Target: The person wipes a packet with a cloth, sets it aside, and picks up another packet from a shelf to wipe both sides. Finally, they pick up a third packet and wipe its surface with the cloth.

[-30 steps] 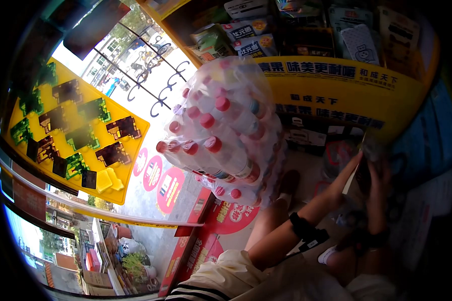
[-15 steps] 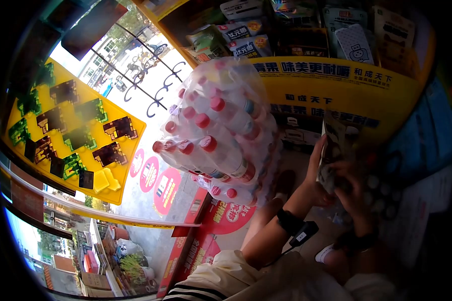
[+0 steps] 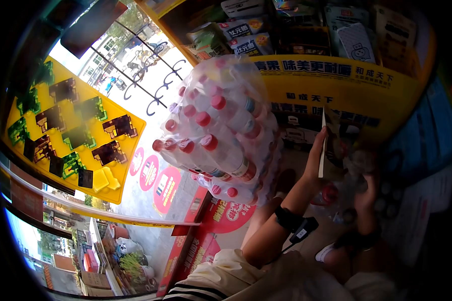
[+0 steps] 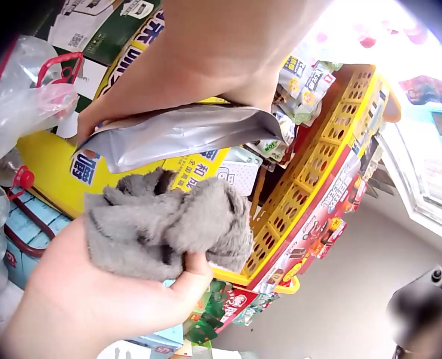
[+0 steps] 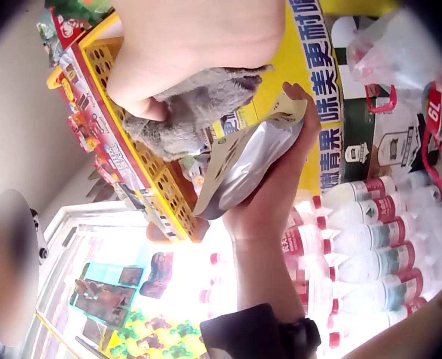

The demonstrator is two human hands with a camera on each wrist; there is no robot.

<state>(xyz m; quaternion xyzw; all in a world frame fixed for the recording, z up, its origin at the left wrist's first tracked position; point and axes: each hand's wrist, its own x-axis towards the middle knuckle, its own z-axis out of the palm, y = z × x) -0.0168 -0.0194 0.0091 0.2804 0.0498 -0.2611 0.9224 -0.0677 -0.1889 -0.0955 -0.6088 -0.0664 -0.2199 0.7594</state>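
Observation:
My left hand [image 3: 314, 160] grips a flat snack pouch [image 5: 260, 161] by its edge. One face of the pouch is silver, the other tan with print; in the head view it stands nearly edge-on. A grey fluffy cloth [image 4: 172, 217] is bunched in my right hand [image 4: 124, 292], thumb pressed into it. In the left wrist view the cloth lies just below the pouch. The right wrist view has my right hand close at the top with the cloth, and the pouch beside it. Some fingertips of both hands are hidden behind what they hold.
A tall plastic-wrapped bundle of red-capped bottles [image 3: 226, 145] stands left of my hands. Ahead is a yellow display stand [image 3: 306, 75] with snack packets on top. Clear plastic jugs [image 3: 326, 195] sit below my hands. A blue-wrapped pack [image 3: 419, 140] stands at the right.
Both hands moved left with the pouch, then the right hand drew away to the right with the cloth. The pouch has turned from showing its face to nearly edge-on since half a second ago.

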